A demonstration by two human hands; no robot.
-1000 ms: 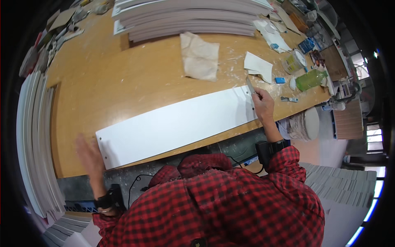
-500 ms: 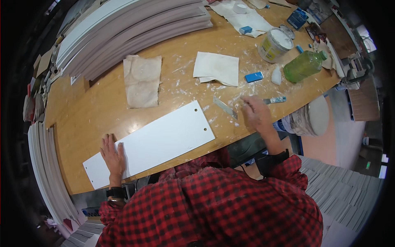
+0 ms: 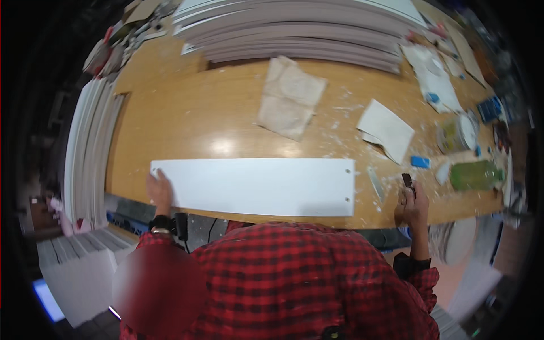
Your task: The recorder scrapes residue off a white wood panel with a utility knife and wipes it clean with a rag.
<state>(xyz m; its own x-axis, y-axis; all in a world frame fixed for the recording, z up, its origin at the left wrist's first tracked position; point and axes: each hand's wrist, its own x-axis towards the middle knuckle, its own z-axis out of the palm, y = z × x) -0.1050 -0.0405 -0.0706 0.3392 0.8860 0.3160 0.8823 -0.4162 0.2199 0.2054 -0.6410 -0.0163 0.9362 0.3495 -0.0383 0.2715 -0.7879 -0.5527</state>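
Head view, white board (image 3: 258,187), long axis crosswise, left fingers (image 3: 162,182) at left end, grip unclear, right fingers (image 3: 420,195) clasping tool (image 3: 407,181)

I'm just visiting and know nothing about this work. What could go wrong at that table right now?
The white panel lies close along the front edge of the table; with only the left hand at one end, a bump might slide it off.

The right hand holds a small scraper that could scratch the panel's white face.

A thin flat tool lies between panel and right hand, where it might get knocked.
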